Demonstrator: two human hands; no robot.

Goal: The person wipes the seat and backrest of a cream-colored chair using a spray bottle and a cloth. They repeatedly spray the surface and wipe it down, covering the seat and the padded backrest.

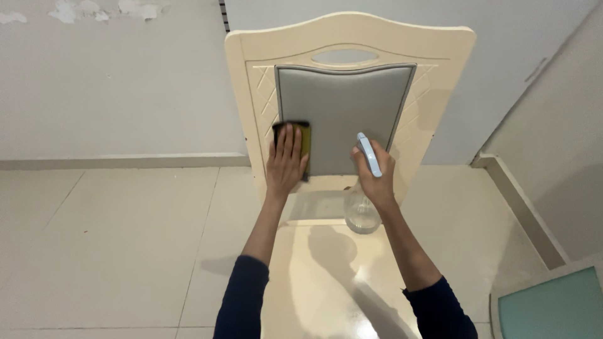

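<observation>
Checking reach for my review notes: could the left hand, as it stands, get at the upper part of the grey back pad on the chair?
Probably yes. The left hand presses a yellow-green cloth flat on the grey back pad, low at its left edge. Nothing lies on the pad above it, and the right hand with the spray bottle stays lower right.

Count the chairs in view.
2. One cream wooden chair with grey padded backrest at centre; the corner of a second chair with a teal seat, mostly cut off, bottom right.
</observation>
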